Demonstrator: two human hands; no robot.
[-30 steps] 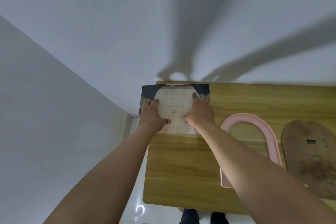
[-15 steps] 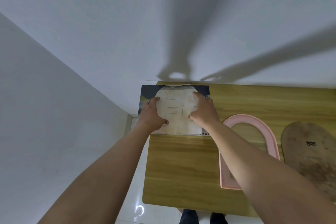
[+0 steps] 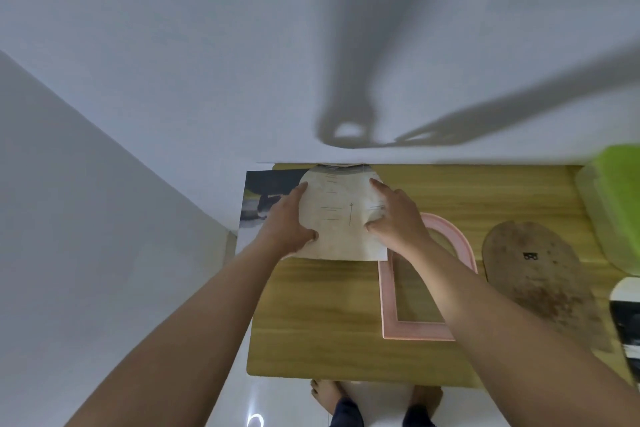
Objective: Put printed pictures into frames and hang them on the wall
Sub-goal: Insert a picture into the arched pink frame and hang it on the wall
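While both hands [image 3: 289, 218] [image 3: 398, 218] grip it, the arched sheet [image 3: 337, 215] has slid right

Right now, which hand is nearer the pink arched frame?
Right. The right hand grips one edge of the pale sheet, right beside the curved top of the pink arched frame; the left hand grips the opposite edge, farther away.
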